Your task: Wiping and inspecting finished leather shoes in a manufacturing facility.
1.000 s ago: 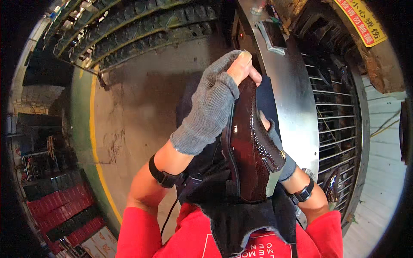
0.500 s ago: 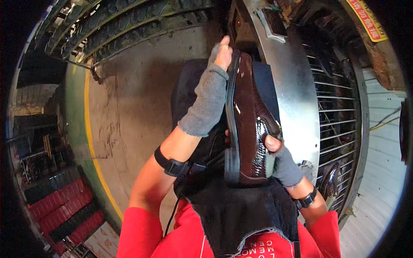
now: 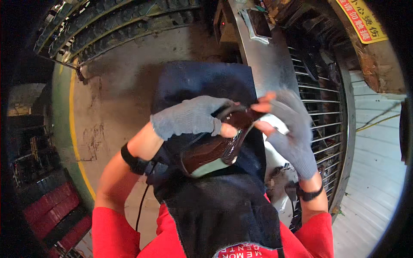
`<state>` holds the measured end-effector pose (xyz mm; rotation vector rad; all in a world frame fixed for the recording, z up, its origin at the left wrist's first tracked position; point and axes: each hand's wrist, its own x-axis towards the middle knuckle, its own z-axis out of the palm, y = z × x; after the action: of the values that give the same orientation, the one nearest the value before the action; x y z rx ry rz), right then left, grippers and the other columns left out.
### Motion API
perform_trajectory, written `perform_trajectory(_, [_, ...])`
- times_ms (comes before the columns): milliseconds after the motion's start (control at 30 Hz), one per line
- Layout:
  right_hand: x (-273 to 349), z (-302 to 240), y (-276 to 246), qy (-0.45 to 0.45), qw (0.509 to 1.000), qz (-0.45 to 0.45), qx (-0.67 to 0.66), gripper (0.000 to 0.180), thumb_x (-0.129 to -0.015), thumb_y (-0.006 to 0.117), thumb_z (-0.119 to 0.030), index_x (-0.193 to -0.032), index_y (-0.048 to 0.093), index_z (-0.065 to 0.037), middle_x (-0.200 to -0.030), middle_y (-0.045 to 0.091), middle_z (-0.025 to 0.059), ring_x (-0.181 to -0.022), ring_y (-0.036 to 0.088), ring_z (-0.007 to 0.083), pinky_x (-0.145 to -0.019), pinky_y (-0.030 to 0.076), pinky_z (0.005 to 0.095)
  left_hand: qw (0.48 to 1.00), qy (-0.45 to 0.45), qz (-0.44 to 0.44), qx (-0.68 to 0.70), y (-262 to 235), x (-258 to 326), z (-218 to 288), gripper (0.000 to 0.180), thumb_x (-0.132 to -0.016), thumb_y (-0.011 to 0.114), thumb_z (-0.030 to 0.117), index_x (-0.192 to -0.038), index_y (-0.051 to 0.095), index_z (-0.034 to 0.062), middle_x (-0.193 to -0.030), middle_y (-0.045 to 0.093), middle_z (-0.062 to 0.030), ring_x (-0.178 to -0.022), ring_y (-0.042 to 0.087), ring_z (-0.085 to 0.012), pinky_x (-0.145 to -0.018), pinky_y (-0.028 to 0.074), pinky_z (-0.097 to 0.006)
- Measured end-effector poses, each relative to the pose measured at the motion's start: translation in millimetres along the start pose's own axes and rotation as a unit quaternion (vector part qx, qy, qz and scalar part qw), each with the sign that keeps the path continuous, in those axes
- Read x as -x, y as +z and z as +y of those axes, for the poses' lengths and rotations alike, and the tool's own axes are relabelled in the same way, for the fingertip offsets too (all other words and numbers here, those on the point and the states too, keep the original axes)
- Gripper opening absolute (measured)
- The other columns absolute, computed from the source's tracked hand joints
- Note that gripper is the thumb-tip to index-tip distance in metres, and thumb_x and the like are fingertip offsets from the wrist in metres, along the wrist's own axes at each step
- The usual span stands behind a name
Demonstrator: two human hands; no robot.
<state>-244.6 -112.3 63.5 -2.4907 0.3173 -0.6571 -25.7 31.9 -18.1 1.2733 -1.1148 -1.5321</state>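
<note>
A glossy dark brown leather shoe (image 3: 206,151) lies tilted over my lap, with a pale green last (image 3: 209,168) showing in its opening. My left hand (image 3: 193,117), in a grey fingerless glove, is closed around it, thumb pressed on the upper. At the shoe's far right end is my gloved right hand (image 3: 289,129), smeared by motion; its thumb and fingertips close on that end from two sides. The sole is mostly hidden. Beneath the shoe are a dark blue cloth-covered surface (image 3: 202,77) and my black apron (image 3: 215,206).
To the right runs a steel ledge (image 3: 260,56) bearing a dark flat device (image 3: 260,23) on a white cloth. Beyond it are metal rods (image 3: 320,88) and a beam with a yellow-and-red label (image 3: 360,21). Racks (image 3: 142,21) stand at the far left.
The shoe has swung from upright to slanted, its opening now toward me. My left hand moved from the sole to grip the upper; my right shifted from the heel area to the far end.
</note>
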Motion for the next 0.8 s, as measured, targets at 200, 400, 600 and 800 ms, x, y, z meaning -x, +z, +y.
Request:
perform_trajectory(200, [1,43,40,0.103,0.942,-0.277,-0.158,0.025,-0.091,0.076,-0.025,-0.1,0.071,-0.002,-0.093,0.064,0.0154,-0.088,0.065,0.0351,-0.076,0.051,0.0428,0.943,-0.015,0.027,-0.33,27,12,-3,0.065,-0.085,0.08,0.056,-0.127,0.069,0.0076,-0.127,0.068,-0.0204,-0.113,0.068,-0.0417,-0.092,0.055,-0.048])
perform_trajectory(400, [23,43,42,0.033,0.97,-0.227,-0.087,0.032,-0.088,0.079,-0.031,-0.109,0.076,-0.007,-0.112,0.069,0.0194,-0.109,0.067,0.0383,-0.091,0.055,0.0436,0.897,0.044,0.141,-0.416,40,42,-5,0.036,-0.091,0.075,0.036,-0.114,0.069,0.0077,-0.106,0.066,-0.0168,-0.099,0.069,-0.0395,-0.083,0.058,-0.048])
perform_trajectory(600, [35,39,47,0.027,0.979,-0.187,-0.07,0.031,-0.088,0.078,-0.029,-0.108,0.076,-0.006,-0.112,0.069,0.0219,-0.108,0.067,0.0417,-0.091,0.055,0.0463,0.865,0.038,0.196,-0.461,64,41,-8,0.03,-0.09,0.074,0.031,-0.107,0.065,0.0077,-0.1,0.064,-0.013,-0.089,0.068,-0.0368,-0.075,0.057,-0.048])
perform_trajectory(800, [33,19,57,0.057,0.989,-0.131,-0.049,0.025,-0.087,0.076,-0.023,-0.104,0.076,-0.005,-0.103,0.069,0.0204,-0.099,0.068,0.0409,-0.084,0.055,0.0458,0.851,0.017,0.235,-0.468,70,43,-12,0.026,-0.087,0.073,0.024,-0.107,0.064,0.008,-0.099,0.064,-0.0131,-0.086,0.068,-0.0359,-0.073,0.056,-0.047])
